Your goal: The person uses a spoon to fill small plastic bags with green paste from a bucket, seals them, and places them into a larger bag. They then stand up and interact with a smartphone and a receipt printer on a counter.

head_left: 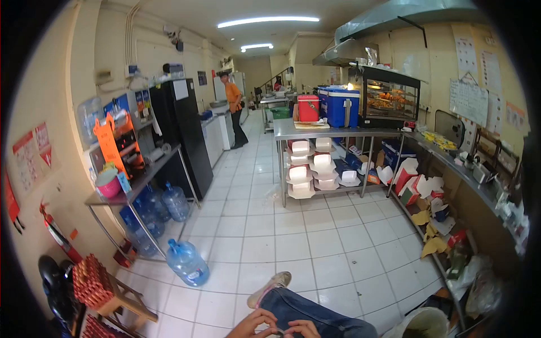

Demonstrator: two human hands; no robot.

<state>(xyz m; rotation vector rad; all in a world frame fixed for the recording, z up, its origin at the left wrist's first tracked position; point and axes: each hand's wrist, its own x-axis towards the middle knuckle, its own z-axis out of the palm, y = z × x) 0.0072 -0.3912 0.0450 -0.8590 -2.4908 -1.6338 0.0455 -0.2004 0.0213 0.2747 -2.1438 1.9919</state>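
At the bottom edge of the view, my left hand (255,325) and my right hand (302,328) are close together over my crossed leg in blue jeans (315,312). The fingers of both hands are bent and pinched around something small and dark between them, too small to name. A light-coloured shoe (270,288) shows just beyond the hands, above the white tiled floor (256,248).
A blue water bottle (187,263) stands on the floor at left, near stacked egg trays (93,281) on a wooden stool. Ahead, a steel table (332,133) has open boxes beneath. A bucket (420,325) is at lower right. A person in orange (233,96) stands farther back.
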